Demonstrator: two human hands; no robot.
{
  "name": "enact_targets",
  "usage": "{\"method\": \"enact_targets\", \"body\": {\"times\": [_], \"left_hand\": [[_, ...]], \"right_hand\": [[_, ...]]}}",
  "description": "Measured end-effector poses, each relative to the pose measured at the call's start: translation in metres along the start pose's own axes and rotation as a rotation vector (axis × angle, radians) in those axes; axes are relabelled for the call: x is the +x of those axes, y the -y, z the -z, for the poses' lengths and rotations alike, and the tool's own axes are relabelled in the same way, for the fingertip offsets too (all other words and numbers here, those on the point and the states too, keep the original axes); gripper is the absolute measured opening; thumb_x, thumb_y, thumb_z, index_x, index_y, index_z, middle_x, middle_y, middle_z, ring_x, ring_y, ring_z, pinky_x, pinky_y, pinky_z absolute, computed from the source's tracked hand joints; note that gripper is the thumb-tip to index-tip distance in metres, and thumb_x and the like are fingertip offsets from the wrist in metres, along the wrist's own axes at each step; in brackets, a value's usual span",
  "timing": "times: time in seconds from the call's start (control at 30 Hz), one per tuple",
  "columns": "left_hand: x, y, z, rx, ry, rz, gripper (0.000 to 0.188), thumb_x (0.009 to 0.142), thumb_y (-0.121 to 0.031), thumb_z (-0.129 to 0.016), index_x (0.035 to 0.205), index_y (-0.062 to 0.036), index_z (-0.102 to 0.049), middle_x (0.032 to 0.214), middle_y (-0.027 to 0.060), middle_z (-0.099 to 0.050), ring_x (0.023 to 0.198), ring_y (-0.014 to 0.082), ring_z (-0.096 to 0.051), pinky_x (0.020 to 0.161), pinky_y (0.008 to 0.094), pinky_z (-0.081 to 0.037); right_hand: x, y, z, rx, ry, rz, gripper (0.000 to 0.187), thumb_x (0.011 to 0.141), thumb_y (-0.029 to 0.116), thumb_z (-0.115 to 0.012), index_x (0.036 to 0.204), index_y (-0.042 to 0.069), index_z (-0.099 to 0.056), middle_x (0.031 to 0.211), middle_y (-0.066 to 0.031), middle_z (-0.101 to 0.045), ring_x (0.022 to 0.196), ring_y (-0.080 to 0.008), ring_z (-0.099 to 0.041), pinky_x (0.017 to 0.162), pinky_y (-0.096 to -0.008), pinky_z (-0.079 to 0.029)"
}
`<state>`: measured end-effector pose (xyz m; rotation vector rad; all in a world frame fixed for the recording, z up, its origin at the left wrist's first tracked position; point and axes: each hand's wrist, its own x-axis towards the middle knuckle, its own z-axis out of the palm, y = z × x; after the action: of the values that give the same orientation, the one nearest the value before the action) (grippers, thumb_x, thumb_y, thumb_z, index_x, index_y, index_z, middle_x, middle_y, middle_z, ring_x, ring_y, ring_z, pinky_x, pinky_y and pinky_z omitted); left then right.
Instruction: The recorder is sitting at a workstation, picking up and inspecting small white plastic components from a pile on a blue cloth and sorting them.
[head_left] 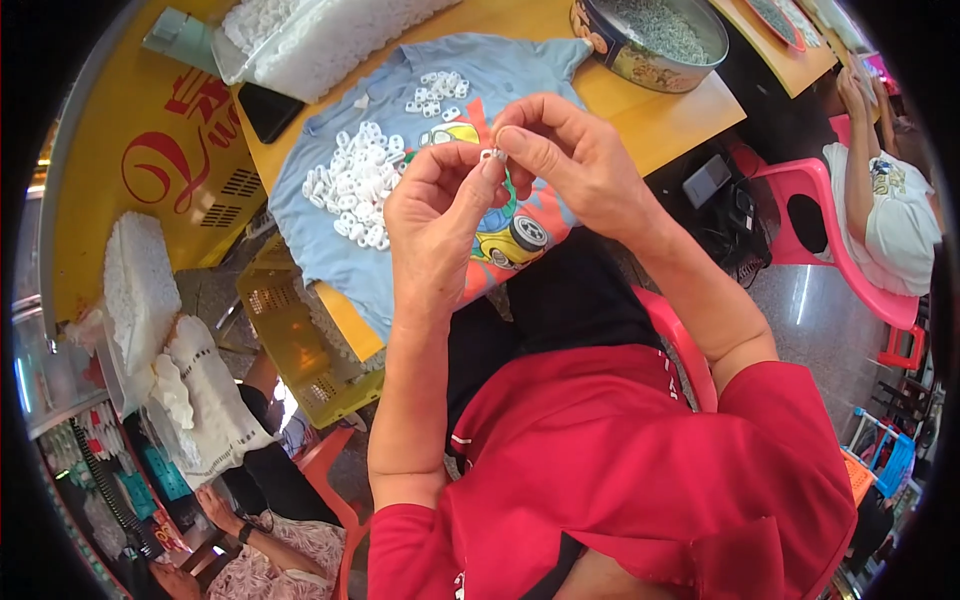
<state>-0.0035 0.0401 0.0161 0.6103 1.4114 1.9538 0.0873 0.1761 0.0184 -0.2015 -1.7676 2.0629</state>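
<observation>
Both my hands meet above a blue printed T-shirt (325,262) spread over the table edge. My left hand (430,215) is closed, pinching a small white plastic piece (488,155) between thumb and forefinger. From the other side, my right hand (585,165) pinches at the same piece with thumb and forefinger. A tiny metal part seems to be at its fingertips, too small to make out. A heap of white oval plastic pieces (355,182) lies on the shirt to the left of my hands. Farther back is a smaller group of similar pieces (437,93).
A round tin (640,72) of small metal parts stands at the back right. Behind the shirt are a dark phone (268,112) and a heaped white tray (335,55). A yellow crate (285,305) is below left. Other people sit on both sides, one on a pink chair (815,180).
</observation>
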Motion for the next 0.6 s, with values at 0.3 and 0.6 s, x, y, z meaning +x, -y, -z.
{"method": "enact_targets", "body": {"times": [0.3, 0.6], "left_hand": [[-0.009, 0.001, 0.004, -0.012, 0.015, -0.037, 0.014, 0.091, -0.006, -0.066, 0.100, 0.0029, -0.061, 0.091, 0.0047, -0.066, 0.080, 0.0083, -0.061, 0.072, 0.0220, -0.050], [-0.011, -0.005, 0.005, 0.012, 0.036, -0.060, 0.014, 0.091, -0.007, -0.066, 0.100, 0.0034, -0.062, 0.089, 0.0056, -0.067, 0.078, 0.0087, -0.062, 0.072, 0.0225, -0.050]], "right_hand": [[-0.002, 0.004, -0.003, 0.003, 0.107, -0.068, 0.022, 0.100, 0.021, -0.055, 0.102, 0.000, -0.058, 0.084, -0.0029, -0.061, 0.072, -0.0090, -0.059, 0.063, -0.0248, -0.050], [-0.002, 0.011, -0.003, 0.016, 0.113, -0.083, 0.021, 0.099, 0.022, -0.055, 0.101, 0.001, -0.058, 0.083, -0.0015, -0.060, 0.071, -0.0076, -0.057, 0.064, -0.0248, -0.050]]}}
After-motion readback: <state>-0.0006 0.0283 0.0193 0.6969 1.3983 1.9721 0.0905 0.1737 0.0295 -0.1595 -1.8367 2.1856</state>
